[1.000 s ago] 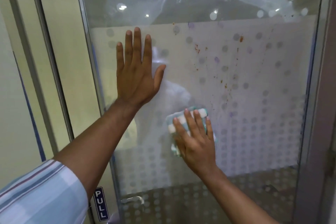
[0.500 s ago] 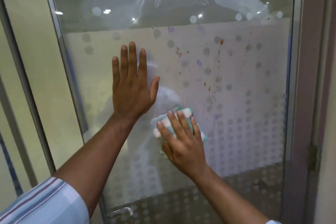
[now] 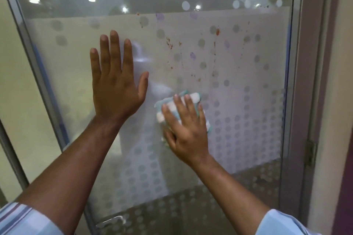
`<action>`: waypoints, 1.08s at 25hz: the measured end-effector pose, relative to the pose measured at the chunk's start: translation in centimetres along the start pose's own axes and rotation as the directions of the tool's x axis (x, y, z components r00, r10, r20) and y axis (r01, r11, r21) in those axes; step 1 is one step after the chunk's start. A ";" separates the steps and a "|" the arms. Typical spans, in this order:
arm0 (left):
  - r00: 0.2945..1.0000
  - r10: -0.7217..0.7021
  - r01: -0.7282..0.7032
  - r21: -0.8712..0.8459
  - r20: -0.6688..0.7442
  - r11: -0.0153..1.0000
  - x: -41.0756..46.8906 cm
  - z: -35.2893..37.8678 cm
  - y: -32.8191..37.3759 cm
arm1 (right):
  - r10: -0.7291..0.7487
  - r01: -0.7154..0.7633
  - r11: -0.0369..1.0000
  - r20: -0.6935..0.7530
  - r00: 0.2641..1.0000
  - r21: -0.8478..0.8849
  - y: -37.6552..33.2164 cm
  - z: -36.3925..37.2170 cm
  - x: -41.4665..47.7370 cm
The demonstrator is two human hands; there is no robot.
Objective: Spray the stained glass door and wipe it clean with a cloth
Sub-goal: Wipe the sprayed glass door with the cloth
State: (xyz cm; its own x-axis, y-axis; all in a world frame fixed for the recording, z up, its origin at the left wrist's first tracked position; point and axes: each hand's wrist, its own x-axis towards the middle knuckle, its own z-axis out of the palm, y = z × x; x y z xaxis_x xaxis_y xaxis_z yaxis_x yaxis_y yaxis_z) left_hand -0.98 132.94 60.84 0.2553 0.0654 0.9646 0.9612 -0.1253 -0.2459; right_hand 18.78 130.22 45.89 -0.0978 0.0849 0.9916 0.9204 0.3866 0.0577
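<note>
The glass door [image 3: 248, 101] fills the view, frosted with a dot pattern. Brown and purple stains [image 3: 215, 44] speckle its upper middle and right. My left hand [image 3: 114, 86] lies flat on the glass, fingers spread, holding nothing. Just to its right and lower, my right hand [image 3: 185, 129] presses a folded teal and white striped cloth [image 3: 193, 98] against the glass, below the stains. No spray bottle is in view.
A metal door frame [image 3: 34, 63] runs down the left, with a pale wall panel beyond it. On the right stand a mauve door jamb [image 3: 315, 63] and a hinge [image 3: 311, 154]. A door handle [image 3: 108, 223] shows at the bottom edge.
My right hand has slid the cloth left and slightly up across the glass, closer to my left hand. My view has shifted right; the left hand stays flat on the door.
</note>
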 end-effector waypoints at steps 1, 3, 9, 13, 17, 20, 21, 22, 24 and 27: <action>1.000 0.002 -0.002 -0.001 -0.009 1.000 -0.1 0.1 -0.1 | -0.039 0.039 0.999 0.028 0.999 0.000 0.5 -0.2 -1.9; 1.000 0.002 -0.002 -0.001 -0.017 1.000 -0.1 0.4 -0.2 | -0.043 0.045 0.998 0.059 0.997 -0.041 2.6 -1.2 -4.9; 1.000 0.000 0.000 -0.008 -0.021 1.000 0.0 0.5 -0.1 | 0.310 -0.317 0.947 -0.127 0.942 -0.046 8.0 -2.7 0.4; 1.000 -0.002 0.002 0.010 -0.017 1.000 -0.2 0.6 -0.1 | 0.174 -0.178 0.984 -0.136 0.975 -0.022 4.9 -1.3 5.2; 1.000 0.003 -0.003 -0.006 0.002 1.000 0.0 0.2 -0.2 | -0.021 0.021 1.000 0.014 1.000 -0.016 3.1 -1.1 0.2; 1.000 0.009 -0.008 -0.010 0.003 1.000 0.0 0.0 -0.3 | 0.041 -0.038 0.995 0.032 0.999 -0.090 6.0 -2.3 -4.1; 1.000 0.010 -0.010 -0.008 0.004 1.000 0.0 0.0 -0.3 | 0.093 -0.090 0.989 0.020 0.995 -0.119 7.2 -2.7 -4.2; 1.000 0.010 -0.010 -0.003 0.006 1.000 0.0 0.0 -0.2 | 0.168 -0.167 0.976 -0.006 0.986 -0.140 8.3 -2.9 -3.5; 1.000 0.007 -0.007 0.005 0.007 1.000 0.0 0.1 -0.2 | 0.338 -0.348 0.925 -0.087 0.937 -0.149 9.7 -3.2 0.2; 1.000 0.008 -0.008 0.006 0.002 1.000 0.0 0.3 -0.3 | 0.388 -0.406 0.909 -0.166 0.907 -0.095 9.5 -3.1 7.1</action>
State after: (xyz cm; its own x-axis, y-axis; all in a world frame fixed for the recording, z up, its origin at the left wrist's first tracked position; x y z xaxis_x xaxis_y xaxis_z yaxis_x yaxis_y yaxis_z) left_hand -1.20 133.26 60.83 0.2628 0.0664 0.9626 0.9598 -0.1198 -0.2537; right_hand 28.02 131.62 53.81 0.3308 0.0746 0.9408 0.9122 0.2302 -0.3390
